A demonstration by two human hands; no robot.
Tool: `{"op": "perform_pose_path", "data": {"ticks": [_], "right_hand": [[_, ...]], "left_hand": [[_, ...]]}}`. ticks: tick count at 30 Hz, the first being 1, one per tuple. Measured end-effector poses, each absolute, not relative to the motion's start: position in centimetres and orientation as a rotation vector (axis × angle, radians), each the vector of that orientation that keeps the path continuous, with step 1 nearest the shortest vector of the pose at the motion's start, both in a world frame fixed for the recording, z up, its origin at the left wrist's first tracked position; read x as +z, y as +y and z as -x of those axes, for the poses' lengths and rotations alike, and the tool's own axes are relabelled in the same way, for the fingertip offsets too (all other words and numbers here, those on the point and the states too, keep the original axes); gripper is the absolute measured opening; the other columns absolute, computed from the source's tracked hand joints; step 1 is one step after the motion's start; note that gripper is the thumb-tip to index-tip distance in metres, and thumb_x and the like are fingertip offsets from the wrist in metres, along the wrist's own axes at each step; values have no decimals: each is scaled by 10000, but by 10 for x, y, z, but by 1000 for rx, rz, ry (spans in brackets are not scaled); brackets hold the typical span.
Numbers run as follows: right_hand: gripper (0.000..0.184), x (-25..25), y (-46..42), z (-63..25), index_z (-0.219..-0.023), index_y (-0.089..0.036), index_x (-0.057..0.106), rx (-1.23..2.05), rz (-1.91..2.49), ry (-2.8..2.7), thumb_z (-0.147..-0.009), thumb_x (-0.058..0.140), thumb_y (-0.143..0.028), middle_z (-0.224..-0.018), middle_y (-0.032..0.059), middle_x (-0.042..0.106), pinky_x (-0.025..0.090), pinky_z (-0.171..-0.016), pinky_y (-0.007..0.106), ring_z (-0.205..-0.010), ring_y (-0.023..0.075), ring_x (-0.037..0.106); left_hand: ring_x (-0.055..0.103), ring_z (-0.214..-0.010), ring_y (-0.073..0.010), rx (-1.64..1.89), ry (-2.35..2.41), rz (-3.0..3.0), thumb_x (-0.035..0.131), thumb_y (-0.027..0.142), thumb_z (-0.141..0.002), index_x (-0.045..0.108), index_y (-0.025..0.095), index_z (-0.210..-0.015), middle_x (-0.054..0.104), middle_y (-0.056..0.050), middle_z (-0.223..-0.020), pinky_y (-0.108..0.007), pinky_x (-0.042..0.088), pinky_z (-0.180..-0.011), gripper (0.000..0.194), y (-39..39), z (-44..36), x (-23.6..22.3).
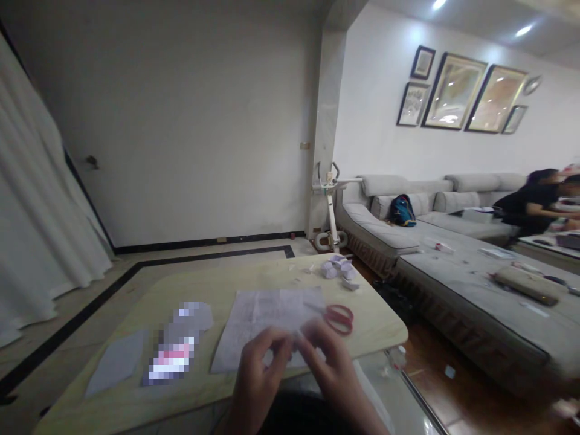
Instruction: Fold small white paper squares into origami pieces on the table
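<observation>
Both hands meet over the near edge of a sheet of paper (267,308) that lies on the wooden table. The fingers of my left hand (267,356) are curled into a pinch. My right hand (324,350) pinches close against it. Something small and pale seems to sit between the fingertips, but blur hides what it is. Red-handled scissors (339,318) rest just beyond my right hand, their blades over the sheet. Several folded paper pieces (338,267) are grouped at the table's far right corner.
A blank white sheet (118,360) lies at the left of the table (190,389), beside a blurred-out item (172,356). A clear bottle (397,357) is by the right edge. Past it stand a grey sofa (453,278) and an exercise bike (332,217). A person (534,202) sits far right.
</observation>
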State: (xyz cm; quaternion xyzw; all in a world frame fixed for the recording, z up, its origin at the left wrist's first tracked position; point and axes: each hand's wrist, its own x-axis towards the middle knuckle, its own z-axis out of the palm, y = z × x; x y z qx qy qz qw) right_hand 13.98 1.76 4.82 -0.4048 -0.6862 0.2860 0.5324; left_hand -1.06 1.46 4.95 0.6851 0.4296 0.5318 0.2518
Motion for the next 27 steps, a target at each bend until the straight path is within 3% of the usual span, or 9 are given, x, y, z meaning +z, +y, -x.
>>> {"op": "perform_pose_path", "data": {"ticks": [14,17,21,24,27], "right_hand": [[227,43,20,-141,-735,-184,535,683,940,-1640,-900,550,-340,-711,14,564,446,-664,259,-695,166,543],[203,44,21,-142,-744,-181,542,686,924,-1629,-899,545,-313,-726,21,581,456,-687,266,-713,172,563],[184,43,21,-142,-740,-176,558,680,894,-1657,-882,578,-290,-717,22,590,456,-668,260,-697,168,566],[198,42,20,-142,-725,-176,565,698,894,-1643,-881,596,-294,-690,16,585,450,-631,251,-660,158,555],[203,44,19,-140,-720,-177,570,731,890,-1614,-878,602,-299,-677,13,584,447,-611,249,-644,156,553]], "left_hand": [[668,-734,-151,1561,1164,-1943,555,248,-913,653,205,-790,700,-5,-774,-217,532,-681,164,14,11,39],[696,-853,-181,1609,1214,-1988,588,242,-889,678,211,-799,738,-22,-867,-281,542,-844,132,14,13,38],[714,-747,-168,1597,1194,-2071,576,224,-893,683,217,-780,750,8,-757,-375,456,-1029,157,15,13,38],[717,-748,-173,1583,1199,-2023,579,253,-894,689,213,-784,756,-4,-763,-282,551,-853,160,13,12,39],[709,-730,-161,1494,1208,-1939,554,268,-911,690,205,-806,747,-9,-766,-207,553,-674,183,9,11,39]]}}
